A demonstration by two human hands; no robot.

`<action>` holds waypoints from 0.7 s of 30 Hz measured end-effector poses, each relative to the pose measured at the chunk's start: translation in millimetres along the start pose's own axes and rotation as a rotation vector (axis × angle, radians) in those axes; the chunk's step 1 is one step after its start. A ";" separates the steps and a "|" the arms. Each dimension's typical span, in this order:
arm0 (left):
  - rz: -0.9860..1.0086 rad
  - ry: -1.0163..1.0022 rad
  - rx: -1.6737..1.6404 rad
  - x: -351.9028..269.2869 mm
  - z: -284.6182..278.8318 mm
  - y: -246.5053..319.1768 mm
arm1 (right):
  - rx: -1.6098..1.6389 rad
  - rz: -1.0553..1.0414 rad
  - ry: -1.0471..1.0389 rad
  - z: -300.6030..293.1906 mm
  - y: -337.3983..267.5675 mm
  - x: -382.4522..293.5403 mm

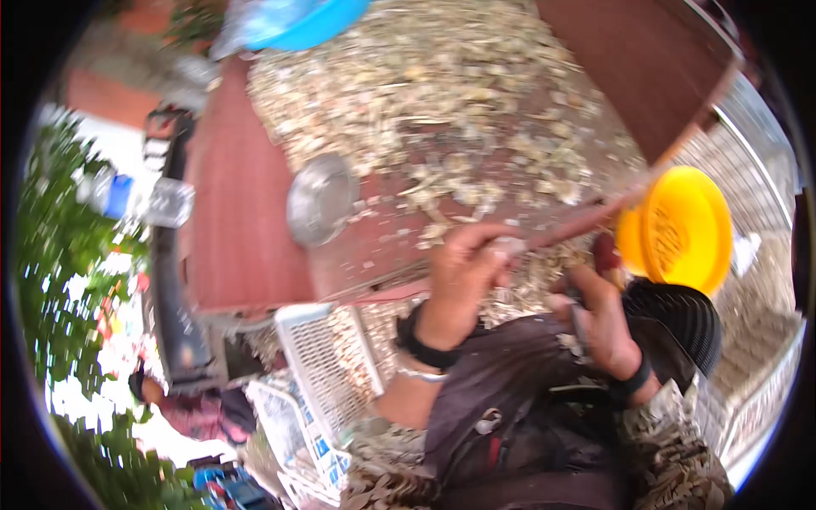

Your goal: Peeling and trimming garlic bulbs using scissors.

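My left hand [468,271], with a black band and a silvery bracelet at the wrist, is at the near edge of a reddish-brown tabletop [376,248]. Its thumb and fingers pinch a small whitish piece [510,245], too blurred to identify. To the right, my right hand [602,322] is over my dark apron [516,376], its fingers curled around a small dark tool [579,312] that looks like a short knife, partly hidden by the fingers. Pale plant scraps [414,83] are strewn across the table beyond both hands. A round metal bowl [323,199] is on the table at left.
A yellow plastic bucket [698,229] is at right, near a black ribbed object [676,325]. At the far left of the table is a blue basin [331,25]. A white plastic crate [309,363] stands below the table edge. Another person [197,411] is in the left background.
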State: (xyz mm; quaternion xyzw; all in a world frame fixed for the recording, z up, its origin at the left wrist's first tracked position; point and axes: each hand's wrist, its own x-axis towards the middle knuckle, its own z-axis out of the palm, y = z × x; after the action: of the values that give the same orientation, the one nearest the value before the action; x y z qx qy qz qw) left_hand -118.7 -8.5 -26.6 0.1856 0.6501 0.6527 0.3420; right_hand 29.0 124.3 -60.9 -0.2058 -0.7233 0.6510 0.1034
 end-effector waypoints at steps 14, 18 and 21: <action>0.419 0.156 0.358 -67.5 20.8 -34.2 | 0.444 0.188 -0.110 28.3 -34.1 -14.4; 0.419 0.187 0.341 -73.2 27.7 -38.8 | 0.434 0.150 -0.128 33.8 -25.9 -12.6; 0.433 0.208 0.283 -79.8 30.4 -40.6 | 0.453 0.112 -0.234 33.2 -30.2 -14.7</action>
State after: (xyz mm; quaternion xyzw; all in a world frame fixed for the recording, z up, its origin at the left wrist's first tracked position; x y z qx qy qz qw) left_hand -33.9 -44.7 -47.5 0.2985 0.7116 0.6287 0.0965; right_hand 23.4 86.0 -33.7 -0.1406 -0.5534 0.8205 0.0264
